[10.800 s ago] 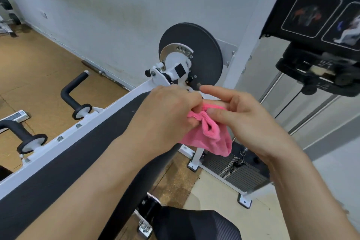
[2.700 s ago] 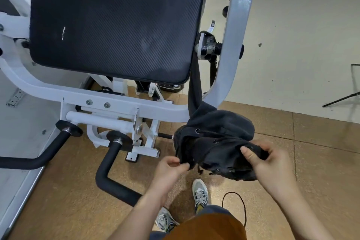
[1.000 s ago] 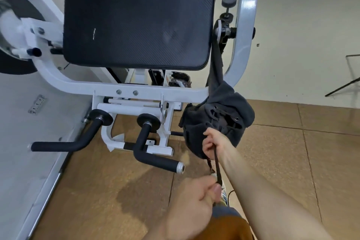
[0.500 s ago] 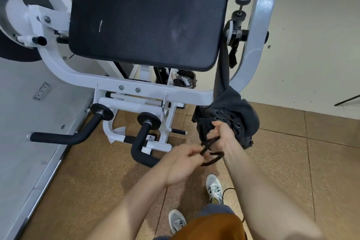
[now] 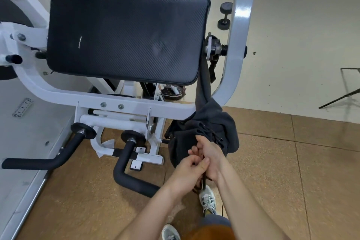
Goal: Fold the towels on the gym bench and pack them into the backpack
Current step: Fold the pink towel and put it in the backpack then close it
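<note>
Head view, lower centre: my left hand (image 5: 188, 168) and right hand (image 5: 211, 159) both pinch the backpack (image 5: 212, 132) drawcord (image 5: 202, 183) — closing step, I judge; next, knot it snug.

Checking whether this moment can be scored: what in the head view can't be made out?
- Towels: none visible; the dark backpack is cinched, so its contents are hidden.
- Drawstring: the knot is covered by the left hand and right hand.
- Backpack strap top: hidden behind the black pad.
- Left weight disc: blurred, cut by the frame edge.
</note>
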A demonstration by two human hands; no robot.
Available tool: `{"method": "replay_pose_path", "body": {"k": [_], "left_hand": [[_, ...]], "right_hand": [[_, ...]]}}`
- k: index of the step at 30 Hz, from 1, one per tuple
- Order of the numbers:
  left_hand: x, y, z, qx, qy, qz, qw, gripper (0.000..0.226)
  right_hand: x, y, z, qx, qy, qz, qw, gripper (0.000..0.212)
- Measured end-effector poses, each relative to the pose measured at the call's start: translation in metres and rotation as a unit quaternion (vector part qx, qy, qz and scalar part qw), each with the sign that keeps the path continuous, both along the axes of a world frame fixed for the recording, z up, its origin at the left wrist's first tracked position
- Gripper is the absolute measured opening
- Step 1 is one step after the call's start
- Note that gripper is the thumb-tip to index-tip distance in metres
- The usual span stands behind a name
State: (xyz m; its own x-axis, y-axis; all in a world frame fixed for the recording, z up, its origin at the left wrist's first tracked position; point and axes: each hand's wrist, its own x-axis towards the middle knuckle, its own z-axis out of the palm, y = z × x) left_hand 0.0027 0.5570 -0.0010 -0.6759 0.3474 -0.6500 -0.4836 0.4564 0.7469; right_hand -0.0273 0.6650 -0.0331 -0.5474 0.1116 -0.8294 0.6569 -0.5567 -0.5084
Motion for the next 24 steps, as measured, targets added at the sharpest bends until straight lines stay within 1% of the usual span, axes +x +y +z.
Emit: {"method": "replay_pose_path", "body": {"k": [3,5,6,7,8,9,11,12,13,14,15,16,17,18,19,20,21,22,23,24], "left_hand": [[0.003,0.009,0.003,-0.003,0.086,-0.012,0.996,0.04],[-0.006,0.011,0.013,0.02,0.109,0.03,0.993,0.039],[-0.012,0.009,0.018,0.031,0.12,0.038,0.992,0.039],[-0.016,0.007,0.02,0.041,0.132,0.031,0.99,0.041],[-0.019,0.004,0.02,0.047,0.145,0.019,0.988,0.043],[-0.021,0.002,0.02,0.058,0.151,0.01,0.987,0.045],[-0.022,0.001,0.021,0.076,0.147,0.0,0.986,0.046],[-0.023,0.002,0.021,0.086,0.148,-0.009,0.985,0.045],[-0.024,0.002,0.021,0.095,0.15,-0.018,0.984,0.043],[-0.025,0.003,0.021,0.096,0.152,-0.026,0.983,0.041],[-0.026,0.001,0.019,0.092,0.153,-0.033,0.983,0.041],[-0.027,-0.002,0.018,0.085,0.151,-0.034,0.984,0.042],[-0.027,-0.006,0.016,0.08,0.148,-0.027,0.985,0.044],[-0.029,-0.01,0.016,0.077,0.14,-0.013,0.987,0.045],[-0.031,-0.015,0.014,0.074,0.133,0.007,0.988,0.046],[-0.033,-0.02,0.014,0.072,0.127,0.024,0.989,0.045],[-0.035,-0.022,0.014,0.073,0.125,0.037,0.989,0.044],[-0.036,-0.023,0.015,0.078,0.125,0.042,0.988,0.043],[-0.036,-0.021,0.016,0.084,0.126,0.04,0.988,0.043],[-0.035,-0.018,0.019,0.09,0.126,0.034,0.987,0.043]], "right_hand": [[0.004,0.011,0.014,-0.047,0.026,0.065,0.996,0.034],[0.011,0.023,0.02,-0.073,0.036,0.108,0.991,0.032],[0.017,0.034,0.02,-0.072,0.04,0.144,0.986,0.038],[0.027,0.047,0.025,-0.056,0.041,0.175,0.982,0.047],[0.036,0.062,0.028,-0.011,0.032,0.197,0.98,0.055],[0.046,0.078,0.028,0.055,0.009,0.205,0.977,0.062],[0.06,0.103,0.018,0.191,-0.047,0.171,0.965,0.068],[0.061,0.11,0.01,0.204,-0.056,0.129,0.969,0.066],[0.057,0.113,0.005,0.164,-0.042,0.081,0.982,0.059],[0.05,0.112,0.0,0.095,-0.018,0.026,0.995,0.05],[0.039,0.111,-0.002,0.04,0.001,-0.03,0.999,0.043],[0.028,0.109,-0.002,0.013,0.027,-0.07,0.997,0.037],[0.02,0.107,0.002,0.012,0.057,-0.086,0.995,0.032],[0.016,0.104,0.008,0.03,0.095,-0.077,0.992,0.026],[0.016,0.102,0.015,0.066,0.139,-0.042,0.987,0.023],[0.018,0.1,0.021,0.116,0.179,0.026,0.977,0.028],[0.02,0.099,0.022,0.178,0.202,0.135,0.954,0.043],[0.023,0.096,0.02,0.242,0.202,0.253,0.914,0.066],[0.026,0.09,0.013,0.311,0.191,0.344,0.865,0.086],[0.028,0.082,0.003,0.385,0.174,0.392,0.817,0.098]]}}
